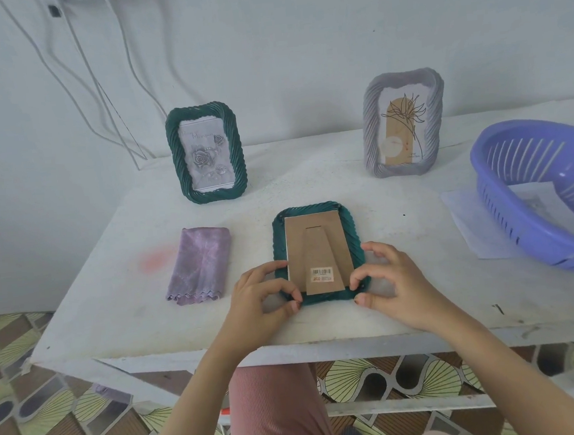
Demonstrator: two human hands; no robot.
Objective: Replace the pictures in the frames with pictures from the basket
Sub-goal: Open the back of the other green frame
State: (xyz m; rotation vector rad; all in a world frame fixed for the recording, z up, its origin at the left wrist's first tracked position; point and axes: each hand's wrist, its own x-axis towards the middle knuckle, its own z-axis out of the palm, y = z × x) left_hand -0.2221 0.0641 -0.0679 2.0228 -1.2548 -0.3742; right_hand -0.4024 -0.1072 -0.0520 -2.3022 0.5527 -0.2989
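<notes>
Left hand [267,292] and right hand [386,278], apart, each pinch a near corner of the green frame [312,207] lying face down on the table [113,299], likely so its cardboard back [315,246] can be opened; basket [493,194] well right.

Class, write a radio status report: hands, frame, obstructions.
Left hand and right hand pinch lower corners of face-down green frame. Cardboard backing still on. Nothing blocking.
</notes>
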